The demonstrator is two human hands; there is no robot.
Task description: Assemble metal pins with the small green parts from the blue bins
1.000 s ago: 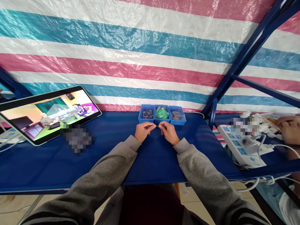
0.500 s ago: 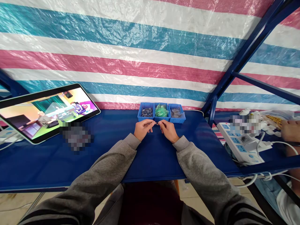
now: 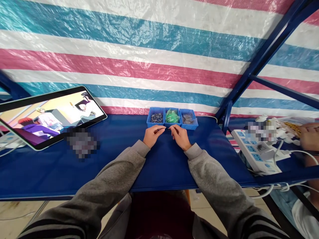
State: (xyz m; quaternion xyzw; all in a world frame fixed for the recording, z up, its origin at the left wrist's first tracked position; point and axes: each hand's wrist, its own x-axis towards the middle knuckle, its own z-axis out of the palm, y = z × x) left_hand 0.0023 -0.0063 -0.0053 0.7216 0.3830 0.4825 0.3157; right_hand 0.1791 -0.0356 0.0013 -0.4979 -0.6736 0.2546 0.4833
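My left hand (image 3: pixel 152 135) and my right hand (image 3: pixel 181 136) face each other over the table, a small gap between their fingertips. Thumb and forefinger are pinched on both. Whatever lies in either pinch is too small to name; a thin dark sliver shows at the right fingertips. Just beyond the hands stand three blue bins side by side. The left one holds dark metal screws or pins (image 3: pixel 157 117), the middle one green plastic pieces (image 3: pixel 172 116), and the right one greyish translucent pieces (image 3: pixel 187 118).
A tablet (image 3: pixel 53 116) playing a cartoon leans at the left, a blurred-out object before it. On the right are a white power strip (image 3: pixel 256 152) with cables, a blue metal frame (image 3: pixel 245 78), and another person's hand (image 3: pixel 310 136). Striped plastic sheeting (image 3: pixel 149 66) hangs behind the blue table (image 3: pixel 164 166).
My fingertips have drawn slightly apart, the right hand shifting a little to the right. The tablet's picture is different. The view has tilted slightly.
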